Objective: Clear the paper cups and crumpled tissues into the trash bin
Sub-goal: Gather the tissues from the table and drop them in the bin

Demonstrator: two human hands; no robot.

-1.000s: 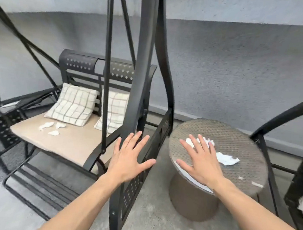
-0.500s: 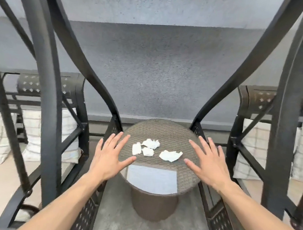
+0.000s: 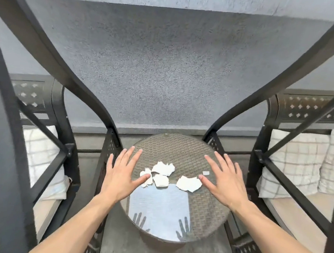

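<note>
Several crumpled white tissues lie on a round wicker table with a glass top. One tissue sits at the back, a second tissue in front of it, a third tissue to the right, and a smaller piece at the left by my thumb. My left hand hovers flat with fingers spread at the table's left edge, its thumb tip at that small piece. My right hand hovers open to the right, thumb near the right tissue. No paper cups or trash bin are in view.
Black metal swing frames curve up on both sides of the table. Seats with checked cushions stand left and right. A grey textured wall rises behind. A tiny white scrap lies on the table.
The view swung right from the left swing seat and now centres on the table. Both hands have come closer to the tissues, one on each side.
</note>
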